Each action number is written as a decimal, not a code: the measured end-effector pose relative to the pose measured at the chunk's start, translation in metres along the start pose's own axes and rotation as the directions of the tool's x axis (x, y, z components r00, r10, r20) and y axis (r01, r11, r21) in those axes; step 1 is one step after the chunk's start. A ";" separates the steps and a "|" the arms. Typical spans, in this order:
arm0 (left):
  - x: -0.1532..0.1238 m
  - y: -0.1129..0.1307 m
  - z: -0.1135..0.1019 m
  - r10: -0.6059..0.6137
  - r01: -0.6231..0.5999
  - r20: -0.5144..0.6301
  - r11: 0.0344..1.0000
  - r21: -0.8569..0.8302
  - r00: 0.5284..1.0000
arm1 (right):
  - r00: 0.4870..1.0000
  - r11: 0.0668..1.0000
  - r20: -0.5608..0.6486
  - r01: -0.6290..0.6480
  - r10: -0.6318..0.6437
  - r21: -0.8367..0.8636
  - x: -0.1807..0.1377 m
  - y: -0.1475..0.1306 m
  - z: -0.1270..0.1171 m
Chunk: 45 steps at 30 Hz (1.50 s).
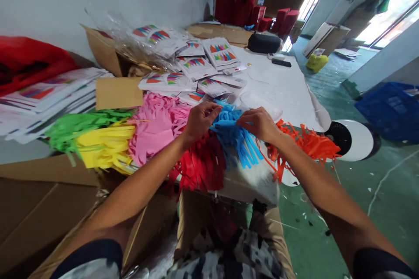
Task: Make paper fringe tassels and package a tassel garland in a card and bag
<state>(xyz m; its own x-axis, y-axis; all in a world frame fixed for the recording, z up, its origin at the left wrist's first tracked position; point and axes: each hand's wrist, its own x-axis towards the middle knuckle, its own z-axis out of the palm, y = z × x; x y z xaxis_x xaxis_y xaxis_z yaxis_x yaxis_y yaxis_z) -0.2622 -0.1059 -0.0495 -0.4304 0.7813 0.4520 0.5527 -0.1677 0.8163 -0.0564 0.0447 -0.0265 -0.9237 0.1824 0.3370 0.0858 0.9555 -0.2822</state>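
Hands meet at the near edge of the white table [284, 89], both on the blue fringe bundle [234, 137]. The left hand [199, 120] has its fingertips pinched narrow on the bundle's upper end. The right hand [258, 124] nips the same end from the 3 o'clock side, thumb and forefinger closed on a blue strip. The bundle's cut strips hang toward 6 o'clock, over the table edge.

Adjacent stock, taken from the blue bundle:
- Red fringe bundle [199, 168] at 7 o'clock, touching the blue and draped over the edge under the left wrist.
- Orange fringe bundle [307, 144] at 3 o'clock, partly under the right forearm.
- Pink fringe bundle [153, 133] at 9 o'clock, then the yellow fringe bundle [104, 146] and the green fringe bundle [75, 128] further along the same line.

Printed packets [196, 63] with coloured fan motifs lie heaped at 11 o'clock, some in clear wrap. A cardboard sheet [119, 92] lies just beside the pink bundle at 10 o'clock. A black pouch [263, 42] sits at 12 o'clock on the far end of the table, with red boxes [235, 6] stacked behind it. A blue crate [389, 109] stands on the floor, well apart at 3 o'clock.
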 end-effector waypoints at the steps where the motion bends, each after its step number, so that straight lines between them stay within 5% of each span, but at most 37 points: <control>1: -0.002 0.000 -0.002 -0.025 0.025 -0.015 0.999 -0.030 1.000 | 0.999 0.997 -0.017 -0.039 0.041 0.071 -0.001 0.001 -0.002; 5: -0.012 0.002 -0.008 -0.071 0.065 -0.071 0.995 -0.080 0.995 | 0.980 0.957 -0.091 -0.152 0.179 0.249 0.004 0.002 -0.009; 10: -0.020 0.004 -0.004 -0.098 0.090 -0.059 0.989 -0.121 0.993 | 0.963 0.954 -0.173 -0.160 0.208 0.253 0.017 0.000 -0.025; 16: -0.019 -0.010 0.012 -0.184 0.181 -0.022 0.978 -0.107 0.983 | 0.996 0.986 0.039 -0.077 0.083 -0.145 0.025 0.000 -0.005; 24: -0.008 -0.035 0.013 -0.306 0.301 -0.144 0.952 -0.054 0.941 | 0.986 0.926 -0.043 -0.165 0.160 -0.340 0.054 0.000 0.042; 30: -0.014 -0.031 0.004 -0.218 0.225 -0.130 0.973 0.043 0.967 | 0.983 0.960 -0.068 -0.182 0.171 -0.213 0.039 -0.002 0.025; 36: -0.030 -0.006 0.001 -0.073 0.079 -0.118 0.995 0.055 0.990 | 0.983 0.974 -0.080 -0.147 0.163 0.174 0.017 0.000 -0.008; 45: -0.039 0.008 0.019 0.075 -0.072 -0.042 0.995 0.064 0.996 | 0.970 0.973 -0.170 -0.142 0.174 0.183 0.021 -0.015 -0.041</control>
<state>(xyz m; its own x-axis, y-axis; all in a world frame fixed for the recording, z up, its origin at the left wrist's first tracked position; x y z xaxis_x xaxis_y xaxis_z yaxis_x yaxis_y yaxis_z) -0.2273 -0.1266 -0.0672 -0.4172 0.7406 0.5267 0.6269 -0.1851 0.7568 -0.0622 0.0435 0.0215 -0.8173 0.3825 0.4309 0.1463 0.8611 -0.4869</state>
